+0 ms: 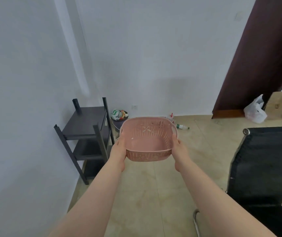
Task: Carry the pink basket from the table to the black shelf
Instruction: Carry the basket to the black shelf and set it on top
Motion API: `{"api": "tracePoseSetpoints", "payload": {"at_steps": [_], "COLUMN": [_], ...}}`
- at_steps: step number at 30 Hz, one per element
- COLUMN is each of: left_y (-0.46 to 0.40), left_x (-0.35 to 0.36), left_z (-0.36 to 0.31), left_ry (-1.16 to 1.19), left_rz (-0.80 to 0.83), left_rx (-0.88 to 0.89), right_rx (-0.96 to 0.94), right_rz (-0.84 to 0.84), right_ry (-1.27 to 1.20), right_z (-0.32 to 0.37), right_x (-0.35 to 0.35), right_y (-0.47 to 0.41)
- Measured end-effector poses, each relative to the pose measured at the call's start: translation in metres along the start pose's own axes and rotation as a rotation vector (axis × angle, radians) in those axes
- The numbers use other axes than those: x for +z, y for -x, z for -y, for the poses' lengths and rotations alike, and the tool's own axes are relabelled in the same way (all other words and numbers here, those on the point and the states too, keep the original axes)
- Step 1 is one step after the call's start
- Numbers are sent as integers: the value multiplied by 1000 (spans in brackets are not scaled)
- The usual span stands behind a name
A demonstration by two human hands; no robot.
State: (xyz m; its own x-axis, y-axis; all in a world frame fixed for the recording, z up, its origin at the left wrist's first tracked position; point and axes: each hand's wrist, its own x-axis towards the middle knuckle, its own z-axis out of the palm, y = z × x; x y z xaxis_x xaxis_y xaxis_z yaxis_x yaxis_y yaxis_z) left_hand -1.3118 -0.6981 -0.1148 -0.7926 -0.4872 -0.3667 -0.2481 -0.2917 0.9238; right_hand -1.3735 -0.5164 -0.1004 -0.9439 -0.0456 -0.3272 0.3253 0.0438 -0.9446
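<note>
Between my hands, left hand [119, 152] and right hand [179, 151] clasp the empty pink basket [148, 139] sidewalls; I judge it light, rigid, perforated plastic.

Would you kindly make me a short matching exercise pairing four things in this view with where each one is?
Things:
1. basket
2. shelf
3. bottle
4. white bag

Places:
A. lying on the floor near the wall
B. by the dark door at right
C. held between both hands
D. against the left wall

Pairs: 1-C, 2-D, 3-A, 4-B
</note>
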Motion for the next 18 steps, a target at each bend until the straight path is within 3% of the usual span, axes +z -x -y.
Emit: {"api": "tracePoseSetpoints", "payload": {"at_steps": [18], "left_y": [-194], "left_x": [40], "left_z": [-52], "left_ry": [66], "left_rz": [-47], "left_rx": [-20], "right_rx": [8], "right_rz": [47], "right_ry": [24], "right_z": [56], "right_x": [69], "right_y": [-196]}}
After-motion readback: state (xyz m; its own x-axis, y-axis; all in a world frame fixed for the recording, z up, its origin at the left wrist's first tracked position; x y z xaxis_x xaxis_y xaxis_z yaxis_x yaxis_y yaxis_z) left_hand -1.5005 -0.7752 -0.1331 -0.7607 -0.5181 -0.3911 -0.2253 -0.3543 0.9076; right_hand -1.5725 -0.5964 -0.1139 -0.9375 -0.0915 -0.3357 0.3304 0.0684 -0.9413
